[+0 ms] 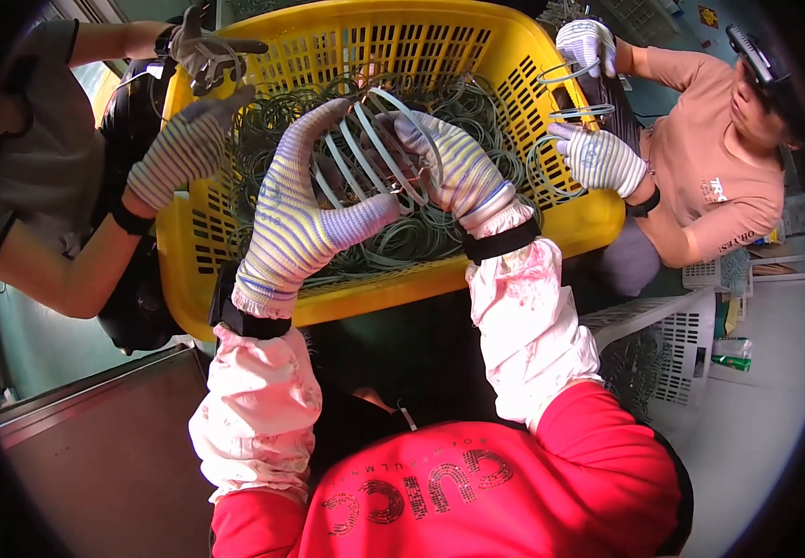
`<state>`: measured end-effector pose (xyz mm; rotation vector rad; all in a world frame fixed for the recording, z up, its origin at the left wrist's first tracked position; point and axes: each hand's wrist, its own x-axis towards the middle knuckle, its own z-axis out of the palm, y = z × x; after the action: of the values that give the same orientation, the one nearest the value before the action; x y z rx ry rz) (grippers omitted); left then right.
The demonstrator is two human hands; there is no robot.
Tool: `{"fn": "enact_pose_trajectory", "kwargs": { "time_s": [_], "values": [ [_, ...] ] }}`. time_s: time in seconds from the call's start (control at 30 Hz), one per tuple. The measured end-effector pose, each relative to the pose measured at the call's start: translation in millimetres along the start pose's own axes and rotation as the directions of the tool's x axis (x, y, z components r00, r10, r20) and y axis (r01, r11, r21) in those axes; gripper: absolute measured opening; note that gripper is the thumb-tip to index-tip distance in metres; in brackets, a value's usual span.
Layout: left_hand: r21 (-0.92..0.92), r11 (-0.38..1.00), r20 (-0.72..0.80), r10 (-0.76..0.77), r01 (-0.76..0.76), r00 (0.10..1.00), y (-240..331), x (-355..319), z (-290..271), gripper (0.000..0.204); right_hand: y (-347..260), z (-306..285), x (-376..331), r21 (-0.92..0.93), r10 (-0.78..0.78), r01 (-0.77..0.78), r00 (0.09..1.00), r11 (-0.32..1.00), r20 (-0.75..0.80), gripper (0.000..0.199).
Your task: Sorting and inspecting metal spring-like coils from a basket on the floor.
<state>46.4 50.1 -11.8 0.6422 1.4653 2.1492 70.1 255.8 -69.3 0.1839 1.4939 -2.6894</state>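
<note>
Several thin grey metal rings (362, 160) stand side by side between my hands, above the yellow basket (598, 221). My left hand (296, 200), in a striped knit glove, curves round their left side with the thumb reaching across the front. On the right, my right hand (466, 175) grips the rings, its fingertips partly hidden behind them. Beneath both hands lies a tangled heap of similar rings (402, 240), filling much of the basket.
At the left, a co-worker's gloved hands (184, 153) are at the basket's edge. Another person at the right holds rings (581, 112) in gloved hands (598, 160). A white crate (681, 349) stands at the lower right, and a metal-edged panel (105, 400) at the lower left.
</note>
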Motion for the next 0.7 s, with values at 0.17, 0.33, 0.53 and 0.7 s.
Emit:
{"fn": "enact_pose_trajectory", "kwargs": {
  "time_s": [0.17, 0.33, 0.53, 0.7],
  "values": [
    [0.098, 0.995, -0.048, -0.016, 0.021, 0.999, 5.7, 1.1, -1.0, 0.09, 0.4, 8.8, -1.6, -0.199, -0.05, 0.032, 0.995, 0.979, -0.084, 0.037],
    [0.105, 0.994, -0.047, -0.015, 0.02, 0.999, 5.7, 3.4, 2.6, 0.09, -5.8, 18.0, -5.1, -0.339, -0.141, 0.079, 0.976, 0.937, -0.164, 0.023],
    [0.111, 0.991, -0.042, -0.073, 0.077, 0.996, 5.7, 4.4, 5.4, 0.091, -11.2, 16.5, -6.1, -0.618, -0.192, 0.054, 0.968, 0.785, -0.159, 0.022],
    [0.135, 0.985, -0.044, -0.104, 0.109, 0.994, 3.4, 8.4, 9.9, 0.091, -13.9, 13.3, -8.5, -0.659, -0.183, 0.03, 0.969, 0.752, -0.165, 0.024]
  ]
}}
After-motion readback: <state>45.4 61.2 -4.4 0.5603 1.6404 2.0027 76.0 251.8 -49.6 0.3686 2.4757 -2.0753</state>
